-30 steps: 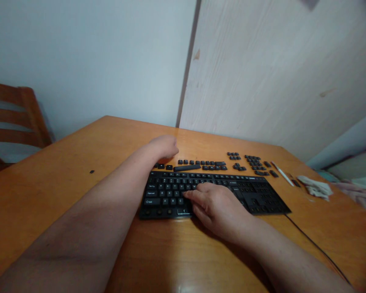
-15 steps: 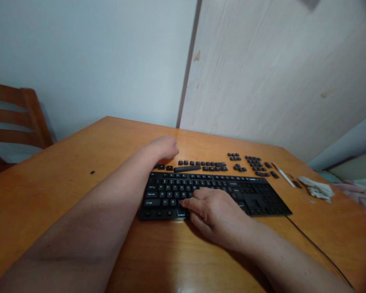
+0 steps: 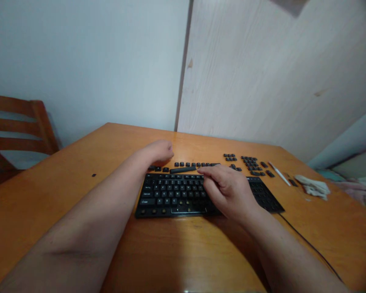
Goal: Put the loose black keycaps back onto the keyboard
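A black keyboard [image 3: 171, 195] lies on the orange wooden table [image 3: 64, 183], with some keys off at its right end. Rows of loose black keycaps [image 3: 198, 164] and a long space bar [image 3: 183, 169] lie just behind it. My left hand [image 3: 158, 151] rests curled on the table past the keyboard's top left corner, touching the leftmost loose keycaps; its fingers are tucked under. My right hand [image 3: 228, 189] hovers over the keyboard's middle. Its fingers are held together, with the tips at the top edge beside the loose keycaps.
More loose keycaps [image 3: 251, 162] sit behind the keyboard's right end, with a thin white stick [image 3: 279, 173] and a crumpled tissue [image 3: 312, 186] further right. The keyboard's cable [image 3: 305, 242] runs toward me on the right. A wooden chair [image 3: 18, 130] stands at the left. A wall rises behind.
My right hand has lifted from the lower key rows and moved up and right to the keyboard's top edge. The left hand stays put. The view has shifted slightly.
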Demonstrator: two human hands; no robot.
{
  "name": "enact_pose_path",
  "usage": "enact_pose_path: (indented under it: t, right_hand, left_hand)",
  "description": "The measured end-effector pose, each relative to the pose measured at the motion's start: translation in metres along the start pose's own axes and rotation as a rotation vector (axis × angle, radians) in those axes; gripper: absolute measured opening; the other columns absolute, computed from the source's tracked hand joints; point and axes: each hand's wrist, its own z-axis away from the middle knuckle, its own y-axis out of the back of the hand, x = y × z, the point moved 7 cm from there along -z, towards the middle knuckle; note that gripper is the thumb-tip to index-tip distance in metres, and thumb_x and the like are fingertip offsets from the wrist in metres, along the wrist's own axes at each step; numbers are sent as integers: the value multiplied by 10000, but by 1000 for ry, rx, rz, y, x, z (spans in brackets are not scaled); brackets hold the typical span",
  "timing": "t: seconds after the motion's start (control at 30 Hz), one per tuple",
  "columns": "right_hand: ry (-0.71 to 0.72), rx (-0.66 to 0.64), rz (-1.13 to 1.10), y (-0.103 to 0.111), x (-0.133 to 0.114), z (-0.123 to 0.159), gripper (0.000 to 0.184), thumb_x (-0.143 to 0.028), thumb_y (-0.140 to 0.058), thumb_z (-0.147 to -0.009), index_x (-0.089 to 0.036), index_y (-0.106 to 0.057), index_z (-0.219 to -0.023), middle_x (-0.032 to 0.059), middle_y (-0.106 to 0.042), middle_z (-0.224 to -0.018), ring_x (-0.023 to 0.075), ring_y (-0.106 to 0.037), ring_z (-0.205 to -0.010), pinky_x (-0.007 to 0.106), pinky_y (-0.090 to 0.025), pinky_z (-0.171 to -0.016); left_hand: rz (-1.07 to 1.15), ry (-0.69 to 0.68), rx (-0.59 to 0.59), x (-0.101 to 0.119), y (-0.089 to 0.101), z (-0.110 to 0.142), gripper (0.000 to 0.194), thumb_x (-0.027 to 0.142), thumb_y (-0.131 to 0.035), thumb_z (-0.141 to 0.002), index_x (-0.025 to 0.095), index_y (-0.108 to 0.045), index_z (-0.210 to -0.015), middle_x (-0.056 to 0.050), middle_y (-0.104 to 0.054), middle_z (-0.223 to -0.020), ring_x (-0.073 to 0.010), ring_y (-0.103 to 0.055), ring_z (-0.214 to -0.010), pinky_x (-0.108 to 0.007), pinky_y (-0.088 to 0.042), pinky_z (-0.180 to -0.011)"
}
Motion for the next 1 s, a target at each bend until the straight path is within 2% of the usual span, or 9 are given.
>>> enact_pose_path:
  t: [0.2,0.43,0.5,0.63,0.8,1.0]
  right_hand:
    - [-40,143,6,13,13,-3,270,-186,-492,-906,-197,-717,-1055,55,-753,-975,188,-688,-888,334,-523,-839]
    - [-93,113,-28,10,24,-5,270,-196,-498,-901,-200,-733,-1035,48,-758,-1040,204,-696,-969,342,-523,-876]
    - [-89,96,-44,8,24,-5,274,-193,-498,-898,-204,-736,-1034,47,-758,-1047,204,-696,-980,341,-521,-879]
    - [-53,2,-79,1,17,-5,289,-183,-499,-893,-209,-735,-1058,38,-757,-1056,194,-693,-976,327,-514,-884]
    - [-18,-169,-96,-14,7,-1,314,-171,-493,-891,-222,-731,-1090,31,-758,-1048,189,-691,-957,319,-514,-868]
    - [70,-333,-91,-35,-6,6,329,-186,-481,-895,-248,-736,-1092,14,-750,-1084,184,-685,-992,313,-496,-905]
  left_hand:
    - [51,14,-51,5,0,13,159,256,-536,-705,199,-547,-558,-27,-575,-572,-171,-515,-588,-289,-336,-573]
    - [306,67,-181,-1,-1,32,218,256,-523,-751,195,-473,-547,10,-468,-526,-115,-398,-480,-276,-332,-541]
    - [375,81,-178,-1,2,40,203,238,-526,-752,191,-465,-564,14,-472,-547,-106,-405,-494,-258,-329,-537]
    - [516,142,-81,2,8,57,155,247,-524,-789,183,-511,-649,-2,-548,-621,-110,-472,-554,-241,-380,-572]
    - [603,230,118,-1,11,72,98,257,-557,-794,169,-571,-754,-55,-671,-792,-134,-591,-691,-249,-461,-663]
    - [819,101,371,-16,6,79,107,266,-591,-762,159,-596,-759,-46,-671,-766,-132,-603,-703,-251,-466,-691]
